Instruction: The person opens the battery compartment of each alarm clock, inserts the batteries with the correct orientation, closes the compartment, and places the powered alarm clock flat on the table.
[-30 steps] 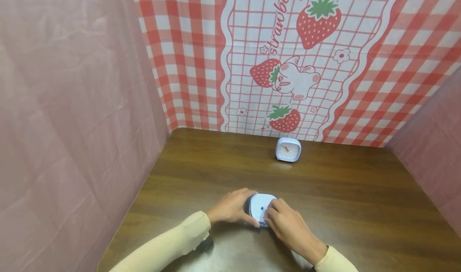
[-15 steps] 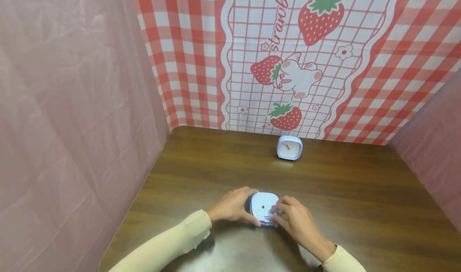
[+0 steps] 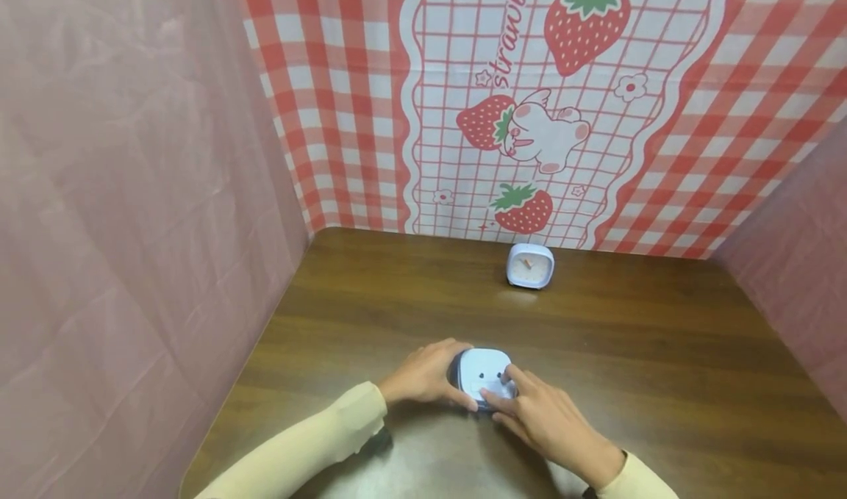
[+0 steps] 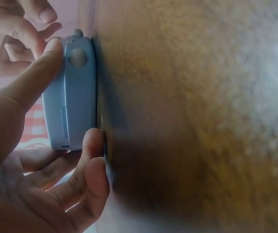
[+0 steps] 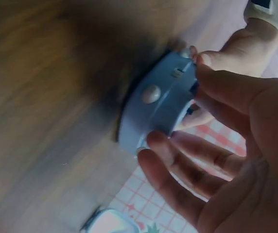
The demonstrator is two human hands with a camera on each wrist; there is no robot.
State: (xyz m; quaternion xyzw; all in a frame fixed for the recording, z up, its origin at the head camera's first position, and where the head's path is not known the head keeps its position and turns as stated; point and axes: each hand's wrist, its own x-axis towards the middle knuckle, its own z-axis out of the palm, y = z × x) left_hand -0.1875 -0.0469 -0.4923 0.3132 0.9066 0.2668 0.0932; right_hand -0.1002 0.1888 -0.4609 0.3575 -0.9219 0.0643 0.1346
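Note:
A small pale blue alarm clock (image 3: 490, 369) lies face down on the wooden table, its back turned up. Two dark spots and a lower panel show on that back. My left hand (image 3: 429, 372) grips the clock's left side, thumb near the lower edge and fingers round the far edge. In the left wrist view, the left thumb (image 4: 49, 65) lies along the clock's rim. My right hand (image 3: 552, 418) reaches across from the right, and its extended digits touch the back and the panel. In the right wrist view, the right fingers (image 5: 173, 165) are loosely bent beside the clock's edge.
A second pale clock (image 3: 530, 267) with a white dial stands upright near the table's back edge. Behind it hangs a red-checked strawberry cloth (image 3: 357, 117). Pink curtains (image 3: 145, 227) close off both sides. The wooden table (image 3: 370, 293) surrounds the hands.
My right hand has shifted over the clock's back, with one digit moved left onto the lower panel. A second dark spot now shows. The left hand keeps its grip.

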